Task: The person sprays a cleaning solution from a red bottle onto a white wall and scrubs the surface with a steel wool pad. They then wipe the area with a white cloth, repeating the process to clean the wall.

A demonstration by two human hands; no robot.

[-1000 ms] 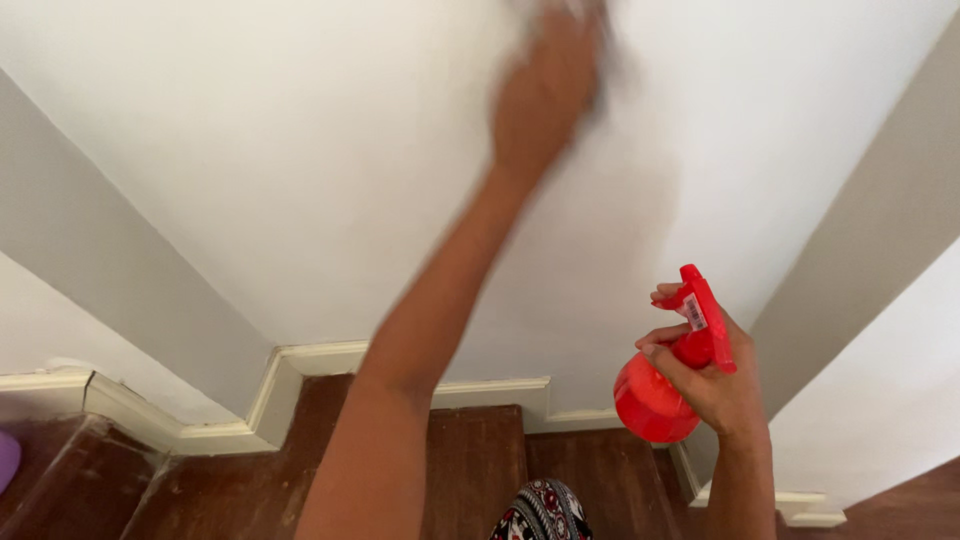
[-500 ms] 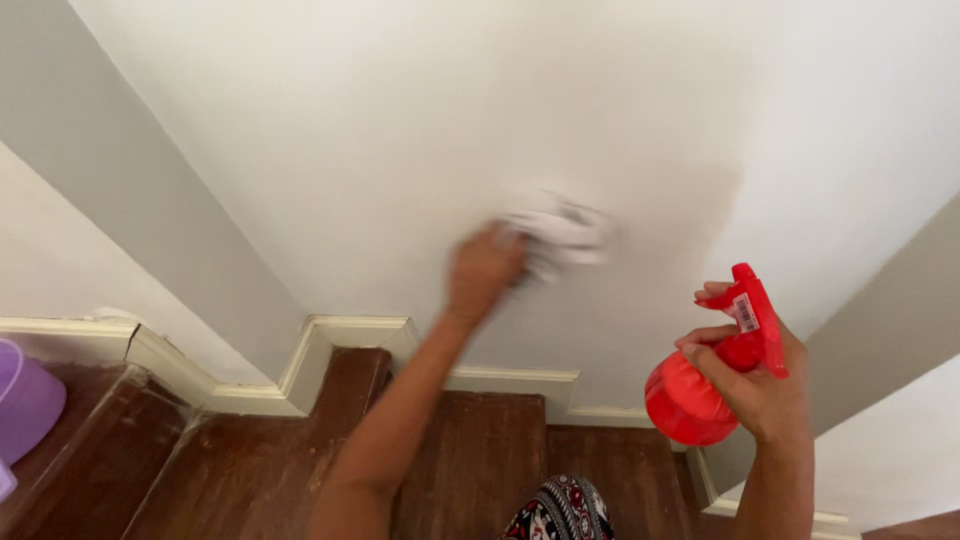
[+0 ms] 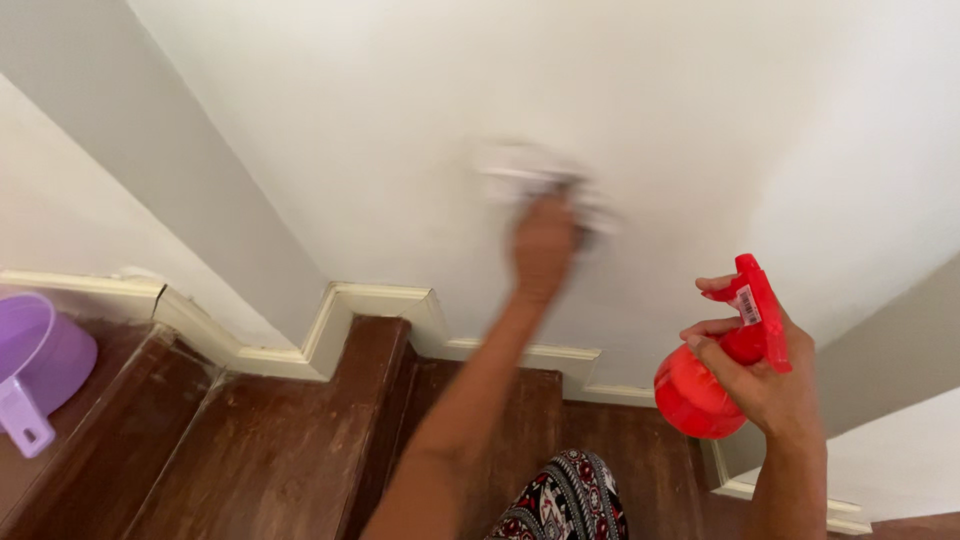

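Note:
My left hand [image 3: 543,243] presses a crumpled white cloth [image 3: 520,172] against the white wall [image 3: 400,120]; both are motion-blurred. The left arm reaches up from the bottom middle of the view. My right hand [image 3: 765,375] holds a red spray bottle [image 3: 715,365] at the lower right, clear of the wall, with its red trigger head pointing up and left and fingers wrapped round the neck.
Dark wooden stair treads [image 3: 250,440] run below a cream stepped skirting board [image 3: 340,320]. A purple plastic jug with a handle [image 3: 35,365] sits on the left step. My patterned trouser knee [image 3: 565,500] shows at the bottom. A grey wall edge [image 3: 880,360] stands at right.
My left hand swept the cloth from the top of the wall down to mid-height, then slightly up and right. The view tilted, showing more of the purple jug. The spray bottle stayed held.

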